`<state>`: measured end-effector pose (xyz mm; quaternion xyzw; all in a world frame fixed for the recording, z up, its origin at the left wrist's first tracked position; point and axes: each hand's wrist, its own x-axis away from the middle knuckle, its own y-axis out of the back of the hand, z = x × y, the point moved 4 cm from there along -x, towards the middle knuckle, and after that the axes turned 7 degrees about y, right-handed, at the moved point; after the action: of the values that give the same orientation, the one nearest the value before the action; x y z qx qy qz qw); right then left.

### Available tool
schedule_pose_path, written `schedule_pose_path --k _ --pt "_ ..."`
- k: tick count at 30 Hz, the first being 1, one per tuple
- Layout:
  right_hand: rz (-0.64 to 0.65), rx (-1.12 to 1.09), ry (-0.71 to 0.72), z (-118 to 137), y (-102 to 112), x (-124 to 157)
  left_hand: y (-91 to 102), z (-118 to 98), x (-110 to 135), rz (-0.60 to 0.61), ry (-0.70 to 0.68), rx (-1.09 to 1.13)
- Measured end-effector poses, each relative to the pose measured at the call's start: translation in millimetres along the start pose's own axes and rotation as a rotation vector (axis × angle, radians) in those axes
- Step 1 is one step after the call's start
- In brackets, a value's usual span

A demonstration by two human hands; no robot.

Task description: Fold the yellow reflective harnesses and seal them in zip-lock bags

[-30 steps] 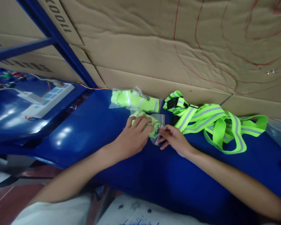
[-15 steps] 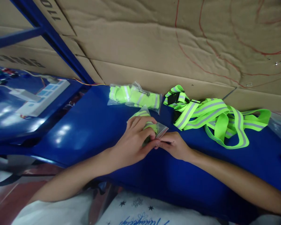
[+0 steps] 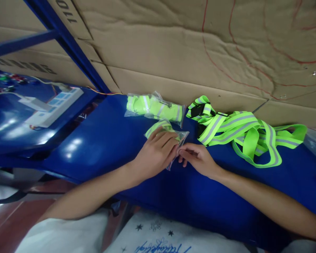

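A clear zip-lock bag (image 3: pixel 183 137) holds a folded fluorescent yellow-green reflective strap (image 3: pixel 162 124) with a grey stripe. My left hand (image 3: pixel 158 151) lies over this bag, its fingers curled across it and its thumb hidden. At the bag's right edge, my right hand (image 3: pixel 198 160) pinches the rim between thumb and index finger; its other fingers hang loosely below. Just behind are packed bags (image 3: pixel 158 108) of the same strap material. To the right of my right hand lies a loose heap of reflective straps (image 3: pixel 242 128) with black buckles.
The blue tabletop (image 3: pixel 94 140) backs onto a cardboard wall (image 3: pixel 158 56) with red lines drawn on it. A white power strip (image 3: pixel 55 107) with plugged-in cables lies at the left, beyond a gap. A blue metal post (image 3: pixel 79 58) rises at the back left.
My left hand has flattened over the bag, its thumb now out of sight. My right hand has drawn slightly right and its lower fingers have loosened. The bag's open-looking end now spreads wider.
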<state>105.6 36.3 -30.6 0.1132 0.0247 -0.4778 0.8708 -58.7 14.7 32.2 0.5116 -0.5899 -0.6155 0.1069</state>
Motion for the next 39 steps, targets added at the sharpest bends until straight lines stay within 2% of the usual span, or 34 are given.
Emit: schedule_pose_path --k 4,7,9,12,16,18,20,22,24,26,32,37,39 --pt "-0.189 0.178 -0.019 1 16 -3 16.1 11 -2 -0.263 0.09 -0.107" --pt "-0.29 0.32 0.015 9 24 -2 21.4 19 -3 -0.348 0.151 -0.058" --pt "-0.297 0.38 0.044 15 21 2 15.1 19 -2 -0.318 0.168 0.036" --pt "-0.213 0.421 0.055 18 11 6 -2.1 14 2 -0.24 0.132 0.145" --pt "-0.123 0.501 0.002 9 10 5 -13.0 10 3 -0.159 -0.038 0.199" --pt "-0.101 0.539 -0.023 5 15 2 -11.0 15 -1 -0.056 -0.184 0.132" --pt "-0.093 0.561 -0.043 3 20 -2 -10.1 28 -6 0.103 -0.264 -0.025" --pt "-0.093 0.558 -0.062 1 24 -5 -12.3 46 -11 0.251 -0.204 -0.158" --pt "-0.084 0.526 -0.079 0 24 -9 -18.4 59 -14 0.333 -0.121 -0.194" --pt "-0.074 0.468 -0.097 -2 24 -12 -27.3 61 -13 0.333 -0.102 -0.185" --pt "-0.086 0.217 -0.153 -7 21 -18 -42.2 45 -8 0.103 -0.06 -0.142" --pt "-0.09 0.063 -0.217 -3 22 -21 -40.4 38 -6 0.165 -0.096 -0.122" --pt "-0.119 0.028 -0.231 1 23 -22 -39.2 39 -6 0.22 -0.053 -0.132"
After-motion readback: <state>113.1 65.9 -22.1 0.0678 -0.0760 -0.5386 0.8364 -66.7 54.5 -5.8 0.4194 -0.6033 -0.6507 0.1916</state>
